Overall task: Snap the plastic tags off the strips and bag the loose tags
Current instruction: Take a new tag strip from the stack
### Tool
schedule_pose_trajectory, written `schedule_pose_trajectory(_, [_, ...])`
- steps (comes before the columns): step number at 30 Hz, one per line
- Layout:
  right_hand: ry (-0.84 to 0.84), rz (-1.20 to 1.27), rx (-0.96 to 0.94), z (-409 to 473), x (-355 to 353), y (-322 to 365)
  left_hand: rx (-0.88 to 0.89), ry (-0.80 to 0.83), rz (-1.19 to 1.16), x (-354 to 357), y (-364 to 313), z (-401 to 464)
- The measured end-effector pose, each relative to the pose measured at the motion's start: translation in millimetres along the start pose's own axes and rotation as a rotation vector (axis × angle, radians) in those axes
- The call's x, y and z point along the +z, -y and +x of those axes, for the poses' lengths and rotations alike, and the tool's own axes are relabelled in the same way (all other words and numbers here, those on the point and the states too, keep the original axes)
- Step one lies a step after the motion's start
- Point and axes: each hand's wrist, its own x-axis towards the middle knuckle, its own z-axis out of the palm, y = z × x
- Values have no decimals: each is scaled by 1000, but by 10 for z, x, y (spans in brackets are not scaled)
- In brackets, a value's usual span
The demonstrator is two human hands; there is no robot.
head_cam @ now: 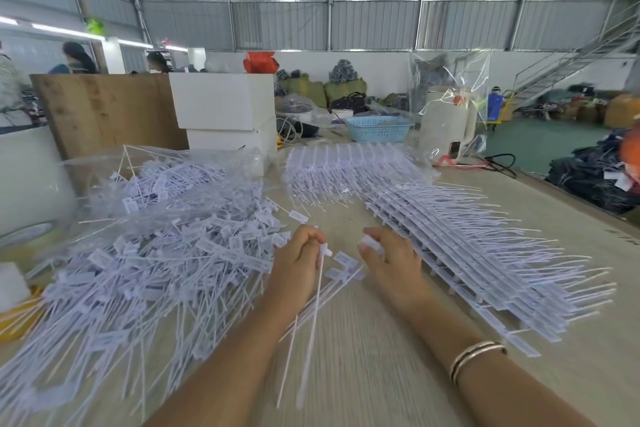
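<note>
My left hand (298,260) pinches the head of a white plastic tag (313,308) whose long tail hangs down toward me. My right hand (388,263) grips a small white tag piece (371,243) between thumb and fingers. A few loose tags (341,269) lie between the hands. A big heap of loose tags (145,260) covers the table to the left. Stacked strips of unsnapped tags (485,253) lie to the right, with more strips (346,166) behind. A clear bag holding tags (166,177) sits at the back left.
The wooden table (363,357) runs under everything. White boxes (225,107), a blue basket (379,128) and a white kettle in clear wrap (446,121) stand at the back. A yellow object (20,315) lies at the left edge. People stand far left.
</note>
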Motion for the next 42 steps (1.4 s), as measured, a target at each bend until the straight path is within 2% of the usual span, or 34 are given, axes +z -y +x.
schedule_pose_trajectory(2, [55,-158,55,21,28,-2,50,-5,32,-12,-32,-5])
schedule_pose_trajectory(3, [37,-142,44,13,22,15,80,-14,48,-15,-60,-17])
schedule_pose_trajectory(5, [-50,84,-73,-42,-27,71,154,-28,106,-3,-94,-41])
schedule_pose_trajectory(7, [-44,253,-180,-129,-56,164,206,-14,208,29,-101,-54])
schedule_pose_trajectory(11, [78,136,-254,-225,-12,299,254,-19,338,76,-96,-70])
schedule_pose_trajectory(15, [154,302,-210,-189,-33,235,280,-34,389,57,-124,-73])
schedule_pose_trajectory(18, [117,398,-199,-157,-35,187,339,-53,707,13,-142,-74])
schedule_pose_trajectory(21, [50,544,-151,-141,-52,167,271,-16,911,7,-152,-79])
schedule_pose_trajectory(23, [63,524,-150,-143,-65,153,238,9,855,16,-154,-82])
schedule_pose_trajectory(26, [179,396,-172,-148,-46,131,280,21,803,38,-135,-89])
schedule_pose_trajectory(33, [302,408,-231,-152,-56,150,305,48,831,-38,-133,-51])
schedule_pose_trajectory(39, [220,409,-344,-163,-52,174,220,74,543,-19,-130,-40])
schedule_pose_trajectory(42, [140,220,-418,-169,-33,199,150,68,409,-6,-93,-29])
